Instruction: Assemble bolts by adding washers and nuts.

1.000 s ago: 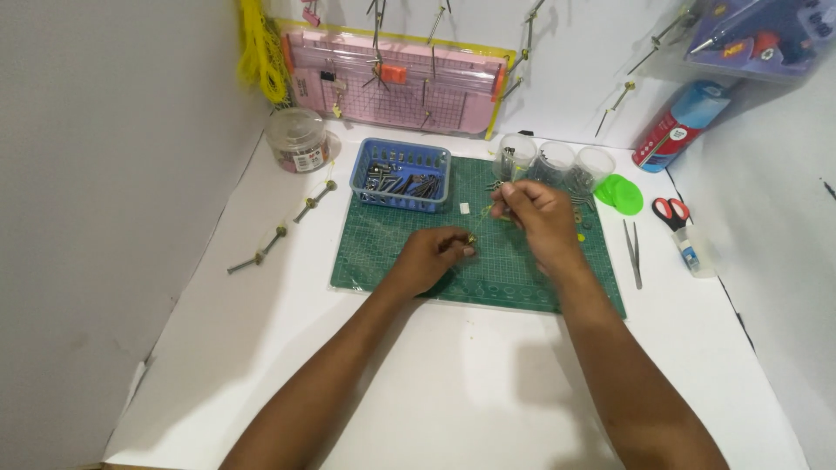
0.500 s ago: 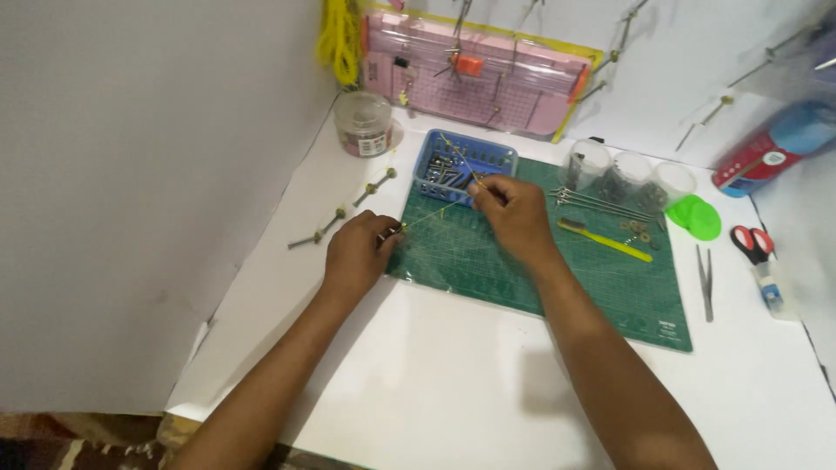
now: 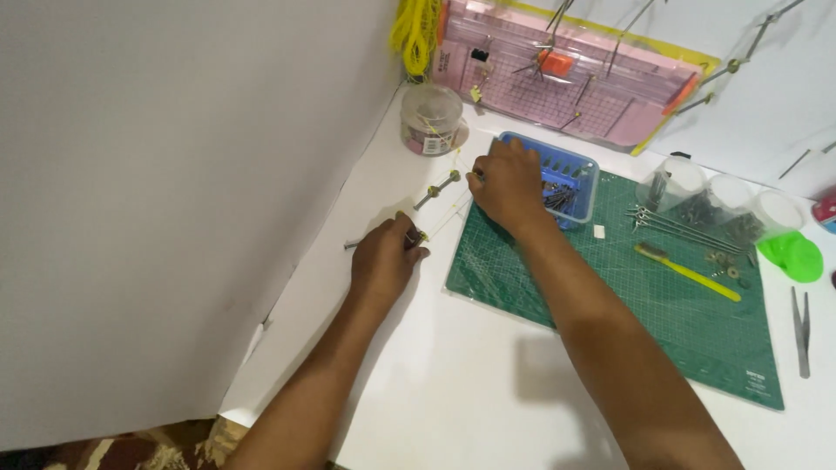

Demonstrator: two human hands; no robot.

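A thin metal rod (image 3: 442,184) with small green nuts lies slanted on the white table, left of the green cutting mat (image 3: 610,305). My left hand (image 3: 386,255) is closed over the rod's lower end. My right hand (image 3: 505,184) hovers at the front-left corner of a blue basket (image 3: 576,167), its fingertips pinched close to the rod's upper end. A fine yellow thread (image 3: 446,218) runs taut between the two hands, beside the rod. What the left palm covers is hidden.
A round clear lidded tub (image 3: 430,117) and a pink board (image 3: 575,74) stand at the back, with a yellow thread bundle (image 3: 414,30) hanging. The mat carries long rods (image 3: 688,228) and a yellow-handled tool (image 3: 688,272). Clear jars (image 3: 684,184), a green lid (image 3: 794,257) and tweezers (image 3: 802,322) sit at the right. A white wall panel (image 3: 174,218) closes the left side.
Both hands moved left off the mat toward the rod on the white table. The left hand closed over the rod, and a yellow thread now stretches between the hands. The view swung left.
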